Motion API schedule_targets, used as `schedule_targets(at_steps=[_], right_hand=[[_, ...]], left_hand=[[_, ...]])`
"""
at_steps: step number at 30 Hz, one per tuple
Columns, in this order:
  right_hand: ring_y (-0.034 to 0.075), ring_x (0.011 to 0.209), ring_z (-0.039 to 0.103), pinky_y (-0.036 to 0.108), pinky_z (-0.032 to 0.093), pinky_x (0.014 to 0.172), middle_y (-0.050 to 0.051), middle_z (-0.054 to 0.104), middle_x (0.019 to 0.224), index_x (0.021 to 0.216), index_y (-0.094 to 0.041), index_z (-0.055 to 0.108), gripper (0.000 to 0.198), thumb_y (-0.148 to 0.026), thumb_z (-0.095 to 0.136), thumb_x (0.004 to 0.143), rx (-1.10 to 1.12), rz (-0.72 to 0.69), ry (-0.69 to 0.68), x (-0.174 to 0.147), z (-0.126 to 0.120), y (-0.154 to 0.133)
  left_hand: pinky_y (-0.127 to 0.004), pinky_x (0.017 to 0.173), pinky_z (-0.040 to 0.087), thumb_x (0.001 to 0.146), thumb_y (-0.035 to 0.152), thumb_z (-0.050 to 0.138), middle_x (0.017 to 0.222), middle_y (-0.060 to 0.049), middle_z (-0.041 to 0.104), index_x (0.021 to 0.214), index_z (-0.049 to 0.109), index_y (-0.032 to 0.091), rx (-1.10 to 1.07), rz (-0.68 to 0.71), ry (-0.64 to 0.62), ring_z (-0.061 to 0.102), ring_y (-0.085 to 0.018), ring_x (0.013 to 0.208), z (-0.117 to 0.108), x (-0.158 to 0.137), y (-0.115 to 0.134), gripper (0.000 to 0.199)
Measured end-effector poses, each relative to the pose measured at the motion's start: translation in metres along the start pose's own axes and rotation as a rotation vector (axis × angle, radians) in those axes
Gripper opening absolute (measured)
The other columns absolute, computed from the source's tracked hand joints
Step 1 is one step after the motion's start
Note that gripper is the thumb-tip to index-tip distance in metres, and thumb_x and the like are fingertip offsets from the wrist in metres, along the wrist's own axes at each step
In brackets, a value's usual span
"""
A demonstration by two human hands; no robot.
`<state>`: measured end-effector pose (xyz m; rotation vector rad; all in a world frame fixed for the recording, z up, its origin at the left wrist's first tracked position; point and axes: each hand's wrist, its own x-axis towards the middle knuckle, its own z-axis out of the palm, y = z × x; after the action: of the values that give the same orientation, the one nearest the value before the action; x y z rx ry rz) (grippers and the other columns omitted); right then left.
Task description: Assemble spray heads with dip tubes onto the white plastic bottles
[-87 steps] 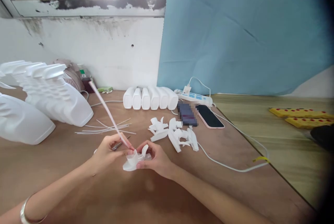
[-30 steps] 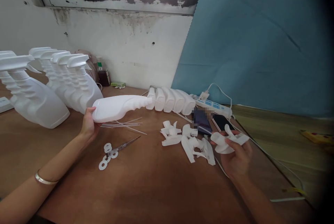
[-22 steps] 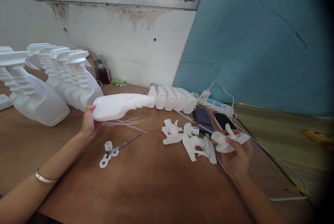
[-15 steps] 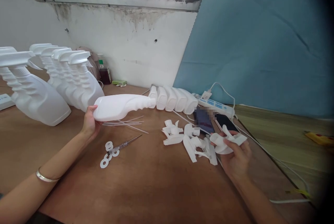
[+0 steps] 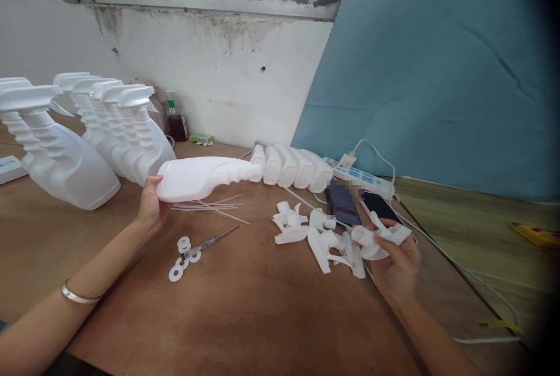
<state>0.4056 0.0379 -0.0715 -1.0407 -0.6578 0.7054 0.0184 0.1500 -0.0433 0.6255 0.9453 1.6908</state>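
Observation:
My left hand (image 5: 153, 204) grips the base of a white plastic bottle (image 5: 196, 177), held sideways with its neck pointing right. In my right hand (image 5: 396, 259) is a white trigger spray head (image 5: 378, 239), and a thin tube (image 5: 301, 199) appears to run from it to the upper left. Several loose spray heads (image 5: 330, 244) lie just left of that hand. Below the bottle are thin white tubes (image 5: 219, 206), white ring washers (image 5: 176, 272) and a clear-handled screwdriver (image 5: 210, 243). Fingers of the right hand hide part of the spray head.
Finished-looking spray bottles (image 5: 135, 131) stand upright at the left. Several headless bottles (image 5: 289, 167) lie in a row at the back, beside a power strip (image 5: 365, 180) and two phones (image 5: 343, 204). A dark-liquid bottle (image 5: 177, 122) is by the wall.
The view has shifted very slightly. Both hands keep hold of the same things, nearly in place.

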Motion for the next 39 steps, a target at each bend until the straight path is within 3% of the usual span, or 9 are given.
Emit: schedule_targets(at_steps=[5,11,16,20,27,31,33,39], right_hand=[[0.018,0.065,0.062,0.031,0.049,0.054,-0.003,0.060,0.072,0.085,-0.022,0.057,0.035,-0.022,0.071,0.052,0.000,-0.012,-0.013,0.000,0.000,0.001],[0.016,0.073,0.061,0.029,0.050,0.062,-0.002,0.061,0.080,0.087,-0.024,0.055,0.036,-0.022,0.075,0.056,0.022,-0.075,-0.080,-0.007,0.010,-0.005],[0.016,0.082,0.060,0.030,0.050,0.072,-0.002,0.061,0.090,0.093,-0.026,0.055,0.041,-0.023,0.076,0.058,0.021,-0.001,-0.137,-0.035,0.028,0.004],[0.018,0.085,0.060,0.031,0.050,0.074,0.001,0.062,0.096,0.101,-0.026,0.054,0.041,-0.027,0.073,0.065,-0.116,0.039,-0.248,-0.063,0.036,0.020],[0.019,0.095,0.055,0.033,0.045,0.082,0.003,0.057,0.097,0.096,-0.025,0.054,0.029,-0.019,0.068,0.071,-0.370,-0.250,-0.417,-0.080,0.036,0.019],[0.018,0.097,0.056,0.033,0.043,0.086,0.001,0.059,0.098,0.090,-0.026,0.053,0.025,-0.012,0.064,0.073,-0.423,-0.380,-0.502,-0.080,0.033,0.019],[0.018,0.096,0.056,0.032,0.044,0.084,0.001,0.060,0.099,0.093,-0.027,0.053,0.027,-0.013,0.065,0.073,-0.427,-0.321,-0.500,-0.081,0.032,0.021],[0.016,0.074,0.060,0.025,0.050,0.061,0.001,0.065,0.088,0.098,-0.025,0.053,0.034,-0.030,0.070,0.069,-0.321,0.109,-0.362,-0.085,0.034,0.023]], left_hand=[[-0.020,0.059,0.054,0.073,0.017,0.042,0.066,-0.002,0.066,0.092,0.057,0.009,0.017,0.011,-0.013,0.065,-0.016,0.073,-0.001,0.002,0.000,0.025],[-0.019,0.067,0.053,0.065,0.021,0.054,0.085,-0.002,0.069,0.100,0.058,0.011,0.077,-0.022,-0.129,0.065,-0.017,0.082,-0.004,-0.001,-0.005,0.036],[-0.023,0.073,0.053,0.065,0.028,0.060,0.090,-0.004,0.070,0.108,0.058,0.012,0.149,-0.142,-0.217,0.065,-0.020,0.085,-0.001,-0.017,-0.016,0.046],[-0.025,0.073,0.053,0.064,0.031,0.063,0.095,-0.004,0.069,0.112,0.057,0.016,0.211,-0.234,-0.309,0.064,-0.022,0.088,0.004,-0.032,-0.025,0.050],[-0.026,0.068,0.051,0.064,0.039,0.062,0.087,-0.003,0.069,0.113,0.056,0.018,0.343,-0.303,-0.390,0.064,-0.023,0.082,0.003,-0.038,-0.032,0.053],[-0.020,0.056,0.046,0.065,0.037,0.061,0.088,-0.001,0.064,0.104,0.055,0.019,0.440,-0.180,-0.386,0.059,-0.017,0.072,-0.005,-0.032,-0.035,0.044],[-0.018,0.049,0.042,0.066,0.037,0.059,0.084,0.001,0.058,0.099,0.052,0.020,0.508,-0.095,-0.370,0.054,-0.014,0.064,-0.009,-0.029,-0.035,0.038],[-0.017,0.047,0.033,0.072,0.036,0.053,0.074,0.003,0.046,0.082,0.048,0.020,0.678,0.102,-0.411,0.040,-0.010,0.058,-0.016,-0.023,-0.032,0.019]])
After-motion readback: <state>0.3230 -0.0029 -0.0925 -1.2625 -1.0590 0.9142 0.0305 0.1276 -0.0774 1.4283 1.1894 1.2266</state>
